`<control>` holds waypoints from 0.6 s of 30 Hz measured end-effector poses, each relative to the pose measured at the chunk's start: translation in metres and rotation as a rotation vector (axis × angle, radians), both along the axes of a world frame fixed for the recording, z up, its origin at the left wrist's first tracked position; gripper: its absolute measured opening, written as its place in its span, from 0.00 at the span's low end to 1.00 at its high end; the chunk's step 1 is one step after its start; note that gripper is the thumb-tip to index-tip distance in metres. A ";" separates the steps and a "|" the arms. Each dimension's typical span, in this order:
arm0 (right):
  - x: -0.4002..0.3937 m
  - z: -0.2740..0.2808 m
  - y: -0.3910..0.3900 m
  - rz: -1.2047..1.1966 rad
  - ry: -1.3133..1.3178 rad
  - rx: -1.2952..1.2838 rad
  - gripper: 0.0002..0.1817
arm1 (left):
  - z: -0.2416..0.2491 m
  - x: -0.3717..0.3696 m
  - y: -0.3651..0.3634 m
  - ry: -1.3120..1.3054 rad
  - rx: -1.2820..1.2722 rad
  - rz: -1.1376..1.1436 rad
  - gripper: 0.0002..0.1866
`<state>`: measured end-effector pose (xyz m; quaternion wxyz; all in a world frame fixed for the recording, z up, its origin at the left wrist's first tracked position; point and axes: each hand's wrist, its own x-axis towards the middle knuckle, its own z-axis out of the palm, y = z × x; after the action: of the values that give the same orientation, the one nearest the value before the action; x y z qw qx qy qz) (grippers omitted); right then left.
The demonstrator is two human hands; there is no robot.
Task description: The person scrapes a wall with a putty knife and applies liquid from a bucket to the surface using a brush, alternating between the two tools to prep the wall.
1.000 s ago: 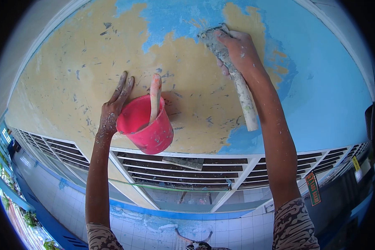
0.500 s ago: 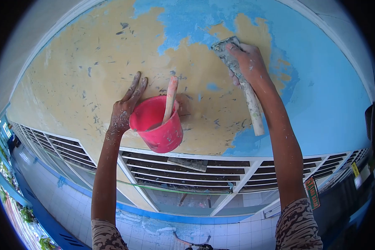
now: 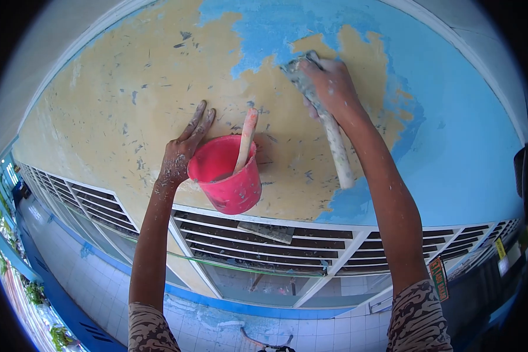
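Note:
My right hand is closed around a scraper, its wide, grey-smeared head against the wall and its pale, stained handle hanging downward. The head touches tan wall just below ragged blue paint. At the left, my left hand holds a pink plastic bucket at its side, close to the wall. Two speckled fingers of that hand stretch flat on the wall; its thumb is hidden. A wooden handle sticks up out of the bucket, its lower end out of sight inside.
Below the painted wall runs a slatted window with white frames. A flat, grey-smeared board rests at the slats. Tiled floor lies beneath, with potted plants at the lower left and a sign at the right.
My right hand and the scraper have moved left and slightly up across the tan patch. The left hand and bucket stay about the same against the wall; the view has shifted slightly.

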<state>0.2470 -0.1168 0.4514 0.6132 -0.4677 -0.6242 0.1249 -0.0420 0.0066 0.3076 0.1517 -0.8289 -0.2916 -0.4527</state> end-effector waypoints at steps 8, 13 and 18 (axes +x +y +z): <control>0.009 -0.015 -0.002 0.025 -0.044 -0.024 0.17 | -0.002 -0.001 -0.004 0.018 0.037 0.041 0.45; -0.017 0.025 0.032 0.053 -0.122 0.055 0.18 | 0.001 0.003 -0.001 -0.015 0.067 -0.009 0.44; -0.005 -0.002 0.008 0.048 -0.056 0.052 0.18 | 0.000 -0.001 0.000 0.006 0.033 -0.005 0.44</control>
<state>0.2424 -0.1088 0.4497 0.6041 -0.4401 -0.6552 0.1101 -0.0430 0.0071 0.3072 0.1649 -0.8283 -0.2814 -0.4555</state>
